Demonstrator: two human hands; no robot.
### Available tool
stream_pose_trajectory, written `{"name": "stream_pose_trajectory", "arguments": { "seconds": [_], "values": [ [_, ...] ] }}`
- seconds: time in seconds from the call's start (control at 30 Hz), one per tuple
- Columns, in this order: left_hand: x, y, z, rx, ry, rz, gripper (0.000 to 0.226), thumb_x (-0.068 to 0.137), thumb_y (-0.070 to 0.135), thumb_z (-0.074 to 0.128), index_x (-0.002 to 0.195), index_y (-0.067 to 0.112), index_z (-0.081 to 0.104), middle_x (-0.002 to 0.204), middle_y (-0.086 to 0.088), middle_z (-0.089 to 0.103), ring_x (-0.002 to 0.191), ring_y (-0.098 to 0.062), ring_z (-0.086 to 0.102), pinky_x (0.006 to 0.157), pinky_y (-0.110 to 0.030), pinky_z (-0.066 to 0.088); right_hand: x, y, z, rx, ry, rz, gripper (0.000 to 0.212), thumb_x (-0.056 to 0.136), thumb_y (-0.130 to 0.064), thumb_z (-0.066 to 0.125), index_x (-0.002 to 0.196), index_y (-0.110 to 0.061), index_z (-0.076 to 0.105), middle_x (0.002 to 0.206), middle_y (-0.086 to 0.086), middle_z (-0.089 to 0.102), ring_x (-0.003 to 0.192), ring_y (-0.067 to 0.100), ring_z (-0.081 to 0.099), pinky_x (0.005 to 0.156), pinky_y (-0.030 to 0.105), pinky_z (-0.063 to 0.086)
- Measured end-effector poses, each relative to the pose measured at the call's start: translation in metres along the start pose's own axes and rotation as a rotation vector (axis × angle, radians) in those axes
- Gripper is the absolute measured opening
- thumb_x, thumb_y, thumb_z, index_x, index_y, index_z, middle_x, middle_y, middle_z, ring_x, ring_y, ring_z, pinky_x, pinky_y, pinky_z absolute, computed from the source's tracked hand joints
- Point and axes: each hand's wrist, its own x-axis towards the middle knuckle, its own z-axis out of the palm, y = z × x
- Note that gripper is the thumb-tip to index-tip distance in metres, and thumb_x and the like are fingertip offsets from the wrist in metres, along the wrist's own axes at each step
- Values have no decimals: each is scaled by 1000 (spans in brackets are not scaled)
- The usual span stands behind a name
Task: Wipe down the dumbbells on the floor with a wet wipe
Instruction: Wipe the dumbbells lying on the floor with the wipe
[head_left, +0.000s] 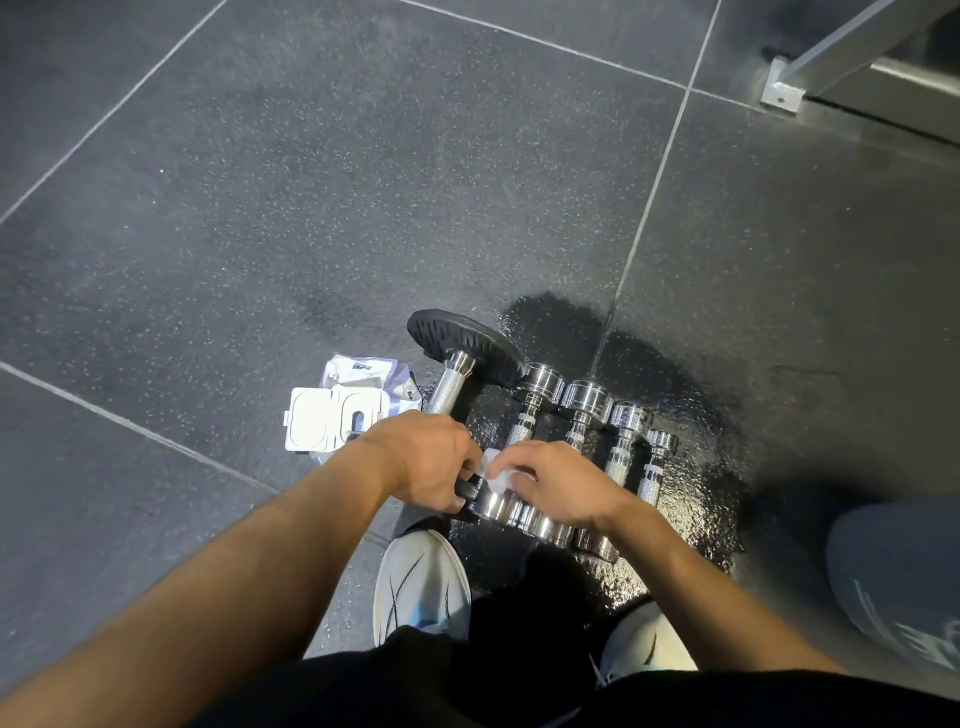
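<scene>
Low in the middle of the frame, a row of dumbbells lies on the dark speckled floor (311, 208). The big dumbbell (451, 387) sits at the left of the row, with a black plate at its far end and a ridged steel handle. Four smaller chrome dumbbells (584, 400) lie side by side just to its right. A shiny wet patch (691, 467) spreads over the floor around and to the right of them.

The left hand (431, 457) has its fingers curled round the dark near end of the big dumbbell. The right hand (563, 488) holds a bunched white wet wipe (496, 470) in bent fingers – the wipe sits between the two hands, against the near chrome ends.

Left of the row lies a pack of wipes (332, 415) with its white lid flipped open. Two white shoes (421, 582) stand near the bottom – a grey shoe (904, 587) shows at the lower right edge. A metal frame (841, 52) crosses the upper right corner.
</scene>
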Motion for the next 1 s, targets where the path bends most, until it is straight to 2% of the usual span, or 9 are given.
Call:
{"name": "stream_pose_trajectory", "arguments": {
  "seconds": [0.07, 0.13, 0.2, 0.27, 0.33, 0.6, 0.7, 0.8, 1.0],
  "values": [
    [0, 0, 0, -4, 0, 5, 23, 79, 51, 69, 89, 33, 59, 95, 11, 60, 87, -15, 58, 74, -34, 54, 2, -4, 5, -42, -6, -32, 35, 104, -15, 48, 131, -30, 65, 135, -7, 60, 110, -3, 55, 99, 14, 40],
    [0, -1, -1, -8, -5, 4, 23, 78, 51, 69, 89, 34, 59, 96, 11, 60, 88, -15, 59, 74, -34, 54, 5, -10, 12, -64, -33, 19, 45, 104, -8, 40, 136, -33, 61, 135, 2, 58, 118, 15, 52, 104, 27, 42],
    [0, -1, -1, -16, -7, 1, 23, 78, 51, 69, 90, 34, 60, 96, 11, 60, 88, -16, 59, 75, -35, 55, 6, -14, 14, -73, -66, 74, 56, 100, -1, 36, 137, -37, 58, 131, 6, 57, 109, 20, 57, 95, 37, 52],
    [0, -1, -1, -18, -3, 0, 23, 78, 50, 69, 90, 33, 60, 96, 11, 60, 87, -15, 59, 74, -35, 54, 4, -11, 8, -18, -67, 127, 59, 98, 2, 35, 130, -40, 61, 126, 6, 60, 82, 19, 65, 69, 35, 59],
    [0, -2, 0, -19, 1, -2, 23, 79, 51, 70, 90, 34, 59, 97, 11, 60, 86, -15, 58, 73, -34, 53, 1, -7, -1, 47, -101, 177, 57, 98, 0, 34, 124, -42, 62, 112, -1, 64, 64, 17, 57, 52, 31, 46],
    [1, -2, 1, -23, 8, -2, 23, 76, 51, 69, 88, 33, 60, 93, 12, 61, 84, -15, 60, 75, -37, 57, -2, -13, -6, 19, -175, 189, 59, 97, -2, 37, 126, -50, 54, 94, 4, 65, 57, 16, 52, 46, 30, 39],
    [1, -3, 2, -21, 11, 4, 24, 75, 52, 69, 87, 34, 59, 93, 12, 60, 85, -15, 60, 75, -36, 55, 8, -22, -3, -85, -224, 138, 56, 94, 2, 38, 133, -36, 50, 88, 1, 59, 57, 13, 52, 44, 23, 39],
    [3, -2, 3, -19, 12, 2, 24, 74, 52, 69, 85, 33, 59, 90, 12, 60, 82, -15, 59, 71, -33, 53, 16, -38, 3, -296, -262, 74, 50, 91, 2, 40, 136, -18, 48, 91, 1, 54, 81, 20, 60, 67, 30, 51],
    [1, -3, 1, -6, 12, -12, 29, 73, 54, 70, 83, 28, 60, 89, 8, 62, 79, -17, 61, 71, -34, 56, 25, -57, 4, -513, -271, 93, 22, 93, -2, 45, 109, -6, 60, 83, 5, 47, 76, 22, 48, 70, 32, 47]
  ]
}}
